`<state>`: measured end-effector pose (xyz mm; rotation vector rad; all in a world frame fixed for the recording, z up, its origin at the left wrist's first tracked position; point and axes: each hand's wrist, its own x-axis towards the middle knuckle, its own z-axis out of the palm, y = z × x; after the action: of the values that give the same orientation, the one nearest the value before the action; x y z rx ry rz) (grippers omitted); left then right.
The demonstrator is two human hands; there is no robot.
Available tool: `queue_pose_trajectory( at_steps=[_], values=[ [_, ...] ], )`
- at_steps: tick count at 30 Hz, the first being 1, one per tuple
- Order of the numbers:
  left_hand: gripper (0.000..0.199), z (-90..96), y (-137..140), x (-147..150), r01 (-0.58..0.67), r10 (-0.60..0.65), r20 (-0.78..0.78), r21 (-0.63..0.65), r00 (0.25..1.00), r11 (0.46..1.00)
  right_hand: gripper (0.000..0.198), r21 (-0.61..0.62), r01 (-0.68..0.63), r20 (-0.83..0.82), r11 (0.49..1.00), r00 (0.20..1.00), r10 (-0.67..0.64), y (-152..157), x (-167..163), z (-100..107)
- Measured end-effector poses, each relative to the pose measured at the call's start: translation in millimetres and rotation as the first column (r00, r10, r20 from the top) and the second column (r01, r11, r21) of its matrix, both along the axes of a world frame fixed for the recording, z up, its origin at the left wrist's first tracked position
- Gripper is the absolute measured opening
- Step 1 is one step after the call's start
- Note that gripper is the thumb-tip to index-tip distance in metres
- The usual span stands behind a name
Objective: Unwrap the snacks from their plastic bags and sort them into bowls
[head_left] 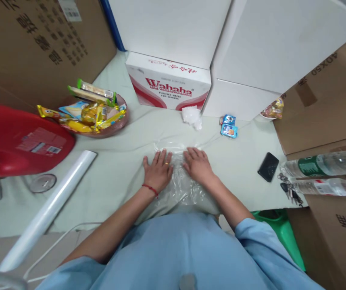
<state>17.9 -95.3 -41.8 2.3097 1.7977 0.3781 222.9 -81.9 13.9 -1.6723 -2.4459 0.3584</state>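
Two bare hands lie palm down on a crumpled sheet of clear plastic (pixel 180 189), which I see at the middle of the near edge of the tabletop (pixel 239 165). Through my camera, the left hand (pixel 157 173) shows its fingers slightly apart, thumb out to the side; the right hand (pixel 199 166) also has its fingers a little apart, and neither is clamped on anything. I see bare tabletop between the sheet and a crumpled white wad (pixel 192 116), which sits before the Wahaha box (pixel 169 82) towards the far edge. Blue packets (pixel 229 126) lie right of the wad. Towards the far left corner I have a bowl (pixel 121 120) of snacks (pixel 92 114), with a red jug (pixel 24 139) nearer the left edge. Near the right edge are a black phone (pixel 268 167), keys (pixel 290 192) and two bottles (pixel 327 164).
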Motion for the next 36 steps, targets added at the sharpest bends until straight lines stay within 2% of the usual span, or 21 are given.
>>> queue_pose_trajectory(
  at_steps=[2,4,7,10,14,18,20,22,24,26,28,31,34,36],
  values=[
    [0.062,1.5,-1,1,-0.053,0.053,0.008,-0.014,0.999,0.999,0.043,-0.08,0.062,0.026,0.995,0.998,-0.06,-4,19,-5],
    [0.064,2.8,-1,1,-0.058,0.059,0.015,-0.04,0.998,0.998,0.042,-0.111,0.131,-0.021,0.985,0.991,-0.134,-8,36,-5],
    [0.065,4.3,0,-1,-0.03,0.031,0.006,-0.096,1.0,0.995,0.047,-0.043,0.291,-0.093,0.956,0.951,-0.293,-1,48,-4],
    [0.065,4.4,2,-1,-0.03,0.027,-0.023,-0.138,0.999,0.99,0.047,0.011,0.399,-0.063,0.917,0.915,-0.398,26,49,-8],
    [0.066,4.7,7,3,-0.085,0.077,-0.057,-0.164,0.995,0.983,0.038,-0.043,0.392,0.014,0.919,0.92,-0.391,65,53,-16],
    [0.066,9.2,19,13,-0.152,0.148,-0.031,-0.179,0.988,0.972,0.049,0.083,0.418,-0.057,0.905,0.908,-0.414,79,53,-8],
    [0.066,10.1,26,18,-0.172,0.175,0.0,-0.175,0.985,0.969,0.044,0.157,0.361,-0.137,0.919,0.93,-0.342,67,38,-2],
    [0.065,7.9,31,18,-0.176,0.188,0.055,-0.178,0.981,0.968,0.042,0.208,0.196,-0.215,0.958,0.965,-0.151,40,12,-1],
    [0.063,3.4,34,8,-0.176,0.202,0.156,-0.168,0.967,0.97,0.05,0.197,-0.018,-0.263,0.98,0.962,0.07,6,-20,-8],
    [0.057,0.4,35,-11,-0.182,0.205,0.285,-0.104,0.936,0.978,0.064,0.14,-0.19,-0.239,0.972,0.946,0.22,-23,-47,-20],
    [0.047,2.9,37,-35,-0.214,0.186,0.38,0.033,0.906,0.976,0.069,0.059,-0.278,-0.179,0.959,0.942,0.284,-41,-63,-34],
    [0.033,18.6,50,-72,-0.326,0.223,0.381,0.231,0.897,0.917,0.065,-0.005,-0.323,-0.112,0.946,0.941,0.321,-47,-67,-48],
    [0.033,35.9,76,-101,-0.485,0.389,0.333,0.287,0.859,0.826,0.063,0.006,-0.327,-0.098,0.945,0.94,0.326,-43,-64,-53],
    [0.031,41.4,96,-116,-0.533,0.454,0.301,0.28,0.839,0.798,0.063,0.012,-0.325,-0.096,0.946,0.941,0.324,-42,-63,-53]
  ],
)
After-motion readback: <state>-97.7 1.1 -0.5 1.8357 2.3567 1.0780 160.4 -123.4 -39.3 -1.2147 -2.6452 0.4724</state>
